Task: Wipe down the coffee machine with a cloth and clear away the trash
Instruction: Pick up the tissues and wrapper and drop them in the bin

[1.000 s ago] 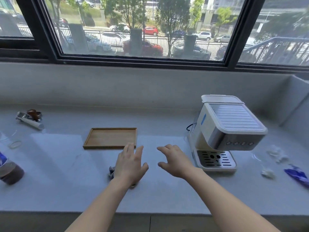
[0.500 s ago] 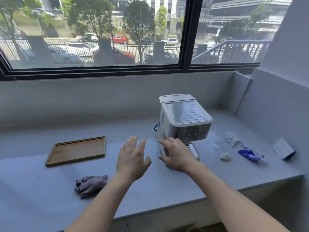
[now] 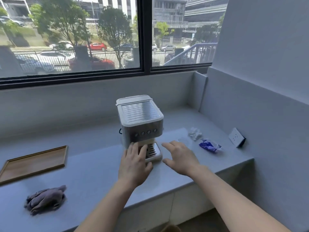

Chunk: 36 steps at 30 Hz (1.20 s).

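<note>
A white and silver coffee machine (image 3: 140,119) stands in the middle of the grey counter (image 3: 93,169). My left hand (image 3: 134,164) hovers open in front of its drip tray, covering the tray's left part. My right hand (image 3: 181,158) is open just right of the tray, fingers spread, holding nothing. A crumpled purple-grey cloth (image 3: 45,200) lies on the counter at the lower left, well away from both hands. To the right of the machine lie trash pieces: a crumpled white wrapper (image 3: 194,133) and a blue wrapper (image 3: 209,146).
A shallow wooden tray (image 3: 33,163) sits at the left. A white wall socket (image 3: 236,137) is on the right wall near the blue wrapper. The counter's front edge runs diagonally below my arms. A window spans the back wall.
The view has swung right and closer to the machine. Both hands moved toward the drip tray; the right hand shifted from the machine's left side to its right.
</note>
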Each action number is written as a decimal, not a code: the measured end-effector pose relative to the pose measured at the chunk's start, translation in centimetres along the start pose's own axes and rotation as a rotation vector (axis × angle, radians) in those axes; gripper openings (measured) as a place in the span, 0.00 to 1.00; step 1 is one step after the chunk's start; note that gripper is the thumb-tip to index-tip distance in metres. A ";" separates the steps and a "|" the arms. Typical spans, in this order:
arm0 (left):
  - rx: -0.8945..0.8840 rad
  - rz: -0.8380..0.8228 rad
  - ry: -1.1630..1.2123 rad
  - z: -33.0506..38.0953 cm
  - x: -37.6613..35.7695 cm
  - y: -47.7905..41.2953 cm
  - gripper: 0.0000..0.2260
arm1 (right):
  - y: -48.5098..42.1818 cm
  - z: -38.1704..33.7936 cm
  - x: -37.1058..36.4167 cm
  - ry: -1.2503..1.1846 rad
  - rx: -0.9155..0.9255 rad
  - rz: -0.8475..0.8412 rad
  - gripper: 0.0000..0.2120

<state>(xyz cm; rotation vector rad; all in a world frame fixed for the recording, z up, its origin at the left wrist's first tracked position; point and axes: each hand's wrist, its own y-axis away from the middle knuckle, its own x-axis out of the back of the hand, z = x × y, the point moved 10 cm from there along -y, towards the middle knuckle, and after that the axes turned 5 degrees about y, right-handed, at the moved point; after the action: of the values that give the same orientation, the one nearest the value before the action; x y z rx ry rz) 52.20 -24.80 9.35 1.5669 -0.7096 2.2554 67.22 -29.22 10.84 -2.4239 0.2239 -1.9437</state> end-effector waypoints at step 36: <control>0.100 -0.325 0.066 15.4 -22.9 -15.5 0.20 | -5.3 33.5 -5.7 0.146 -0.297 -0.199 0.23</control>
<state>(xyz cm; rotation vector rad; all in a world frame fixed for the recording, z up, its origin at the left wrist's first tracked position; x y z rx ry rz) 80.40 -19.73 -4.24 1.5180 -0.3019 2.1150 99.14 -25.56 -1.52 -2.5695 0.3057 -2.3284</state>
